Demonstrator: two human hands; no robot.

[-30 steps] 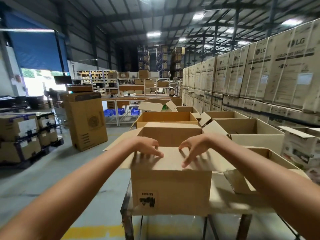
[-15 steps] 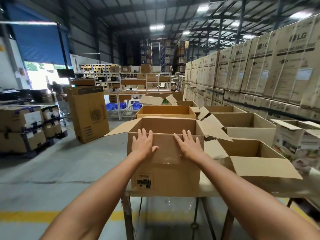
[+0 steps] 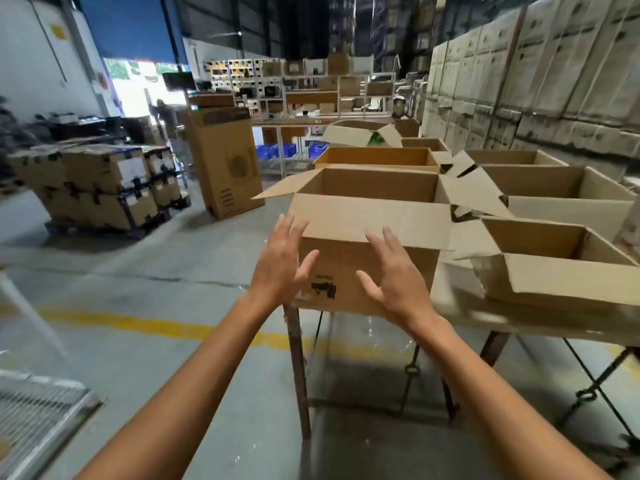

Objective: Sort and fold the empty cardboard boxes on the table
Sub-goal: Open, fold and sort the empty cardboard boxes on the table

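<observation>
Fingers (image 3: 292, 230) of left hand (image 3: 277, 271) and right hand (image 3: 396, 285) were spread, holding nothing, facing the box (image 3: 391, 216) on the bench (image 3: 519, 317); probably light, bendy; best gripped by its sides.

Both forearms run off the bottom edge. The left hand (image 3: 282, 261) and right hand (image 3: 394, 275), fingers spread, cover parts of the near face of the open box (image 3: 367, 223); whether either palm touches it cannot be told. Between the hands, a black printed mark (image 3: 323, 289) is too smeared to read. Right of the right hand, a second open box (image 3: 554, 271) is cut off by the picture's edge, and boxes hide most of the table (image 3: 519, 323). Far beyond that hand, lettering on the stacked cartons (image 3: 554, 64) is blurred. Far beyond the left hand, a figure (image 3: 162, 112) in the bright doorway is indistinct. Below and left of it, a wire mesh panel (image 3: 34, 410) is cropped and blurred.
</observation>
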